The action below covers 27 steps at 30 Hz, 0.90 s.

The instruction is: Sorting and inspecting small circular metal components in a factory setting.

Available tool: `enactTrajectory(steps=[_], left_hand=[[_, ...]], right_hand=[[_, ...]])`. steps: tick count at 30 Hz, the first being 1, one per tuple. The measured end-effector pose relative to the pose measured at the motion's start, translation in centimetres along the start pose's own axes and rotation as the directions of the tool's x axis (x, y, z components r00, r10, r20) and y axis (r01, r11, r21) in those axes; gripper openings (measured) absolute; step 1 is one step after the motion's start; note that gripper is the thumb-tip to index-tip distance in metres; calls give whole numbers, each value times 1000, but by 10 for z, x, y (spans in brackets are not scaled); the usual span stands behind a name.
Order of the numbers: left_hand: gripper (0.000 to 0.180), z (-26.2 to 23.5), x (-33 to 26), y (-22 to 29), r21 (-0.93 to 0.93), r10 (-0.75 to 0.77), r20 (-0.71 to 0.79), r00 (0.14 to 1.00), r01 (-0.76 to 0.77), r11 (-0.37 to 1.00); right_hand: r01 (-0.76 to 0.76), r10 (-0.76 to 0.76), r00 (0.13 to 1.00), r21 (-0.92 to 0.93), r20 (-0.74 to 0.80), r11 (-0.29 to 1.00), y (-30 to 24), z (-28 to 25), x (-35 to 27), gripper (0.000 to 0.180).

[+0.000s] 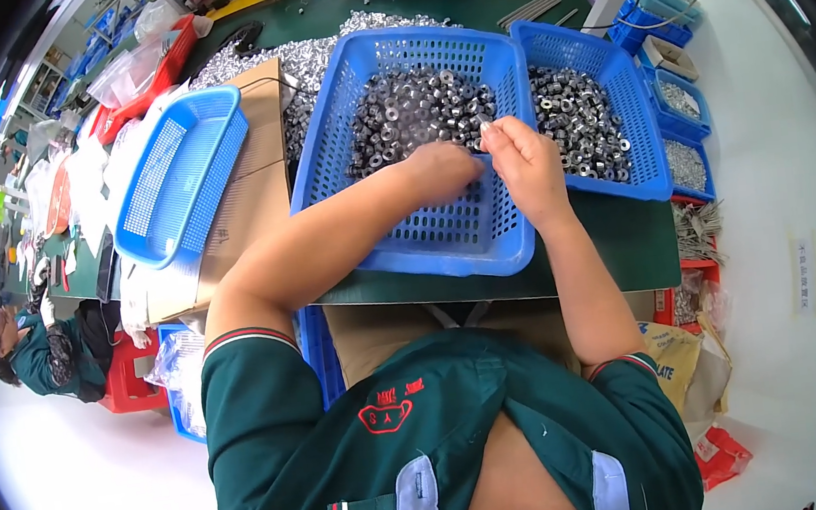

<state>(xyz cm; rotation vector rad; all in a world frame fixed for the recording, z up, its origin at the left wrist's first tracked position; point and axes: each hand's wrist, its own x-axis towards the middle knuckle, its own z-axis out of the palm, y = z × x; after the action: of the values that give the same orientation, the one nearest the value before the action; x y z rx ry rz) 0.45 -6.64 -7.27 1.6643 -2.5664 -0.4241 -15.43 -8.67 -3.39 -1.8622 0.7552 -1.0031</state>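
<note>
A blue perforated plastic basket (514, 259) sits before me with many small ring-shaped metal parts (421, 102) heaped in its far half. My left hand (444, 170) reaches across over the near edge of the heap, its fingers curled down and smeared by motion. Just beside it, over the basket's right side, is my right hand (527, 169). Its thumb and fingers are pressed together in a pinch; what lies between them is too small to make out. More of the dark and shiny ring-shaped parts (574, 120) fill a second blue basket (654, 161) on the right.
An empty blue basket (170, 244) lies on cardboard (258, 176) to the left. Loose shiny metal pieces (305, 60) cover the green table (619, 249) behind. Small blue bins (681, 88) line the right. A co-worker (46, 347) sits far left near a red stool (130, 377).
</note>
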Motion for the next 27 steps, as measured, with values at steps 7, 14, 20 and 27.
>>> enactTrajectory(steps=[7, 14, 20, 27], left_hand=[[21, -71, -18, -17, -959, -218, -62, 974, 3, 285], [20, -79, -26, -10, -987, -136, -67, 989, -46, 153], [17, -75, -25, -10, -971, -131, -101, 986, -69, 228], [19, -64, -22, -20, -986, -129, 167, 977, 162, -49]], right_hand=[[-35, 35, 999, -78, -2, 996, -11, -2, -3, 23], [-12, 11, 1000, -48, -22, 999, -8, 0, -2, 19], [4, -4, 1000, -124, -3, 992, -9, 0, -4, 17], [315, -333, 941, -522, 61, 793, -10, 7, -6, 19]])
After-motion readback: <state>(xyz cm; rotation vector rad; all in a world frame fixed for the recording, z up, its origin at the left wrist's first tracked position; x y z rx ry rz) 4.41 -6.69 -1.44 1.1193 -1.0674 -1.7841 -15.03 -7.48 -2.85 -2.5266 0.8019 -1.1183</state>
